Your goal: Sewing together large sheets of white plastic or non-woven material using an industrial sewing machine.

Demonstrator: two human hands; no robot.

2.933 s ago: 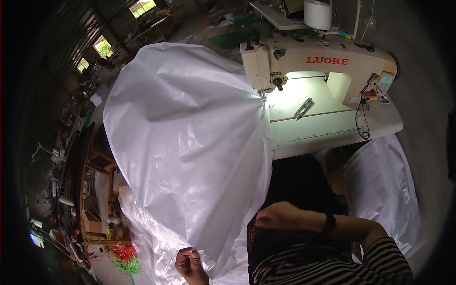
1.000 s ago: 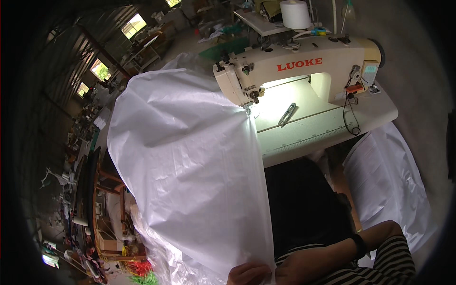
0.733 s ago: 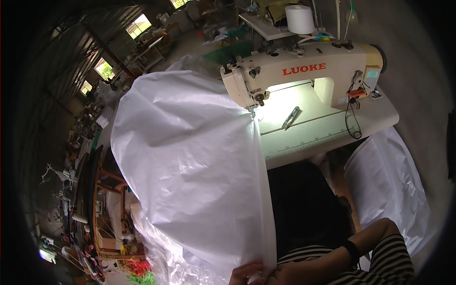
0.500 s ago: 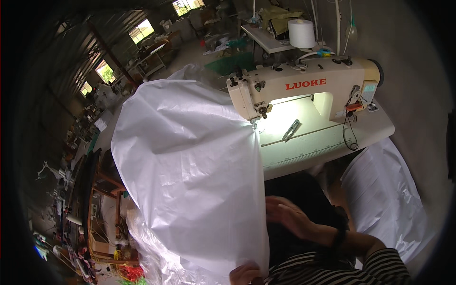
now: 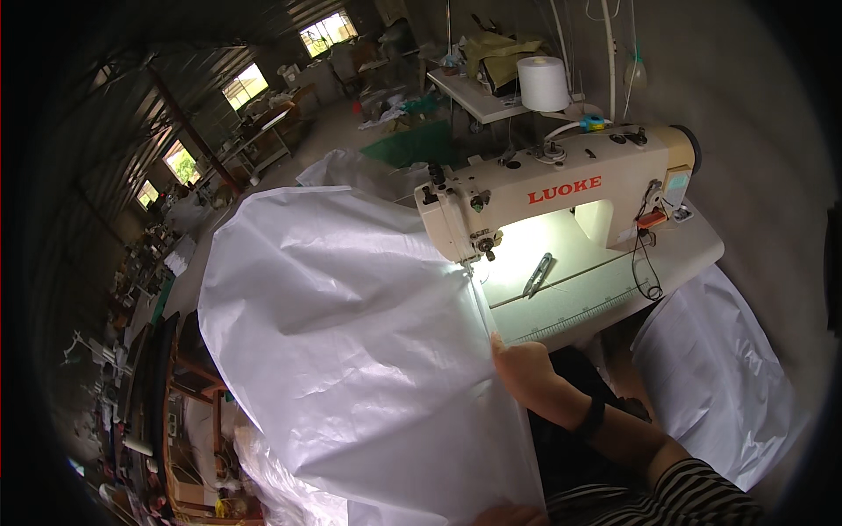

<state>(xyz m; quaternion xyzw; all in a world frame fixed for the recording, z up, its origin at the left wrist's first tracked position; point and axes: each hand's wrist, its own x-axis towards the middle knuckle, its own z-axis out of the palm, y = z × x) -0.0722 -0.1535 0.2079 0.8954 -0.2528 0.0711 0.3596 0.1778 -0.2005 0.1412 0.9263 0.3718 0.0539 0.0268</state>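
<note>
Sheet (image 5: 342, 351), now pinched nearer the sewing machine (image 5: 517, 195) by the right hand (image 5: 524, 366), seems steadied; left hand's (image 5: 510, 515) grip unclear.

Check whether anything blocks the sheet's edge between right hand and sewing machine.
Nothing visible does up to the sewing machine. The right hand touches the white sheet; the snips lie right of its edge.
</note>
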